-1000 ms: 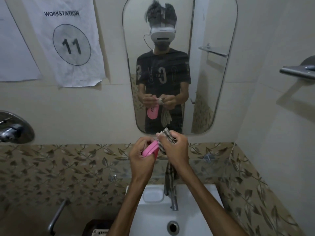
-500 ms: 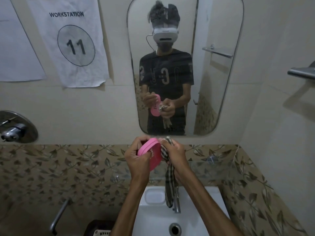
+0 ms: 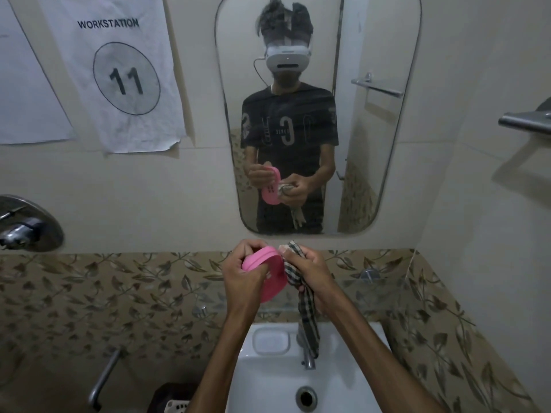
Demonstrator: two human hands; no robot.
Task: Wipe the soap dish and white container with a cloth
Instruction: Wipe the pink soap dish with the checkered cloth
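The pink soap dish [image 3: 269, 275] is held up on edge above the back rim of the white washbasin [image 3: 351, 380], in front of the mirror [image 3: 387, 144]; the left hand [image 3: 244, 278] grips it, thumb over the near face and fingers curled behind the upper rim; the right hand [image 3: 310, 274] is closed round a bunched checked cloth [image 3: 293, 274], whose loose tail hangs down to the tap [image 3: 307, 356]. The cloth wad touches the dish's right edge, so the dish lies immediately left of the wiping hand, its long axis running roughly top to bottom; judging by this, the next stroke wants to run along that edge or across the face turned rightward. No white container can be made out here.
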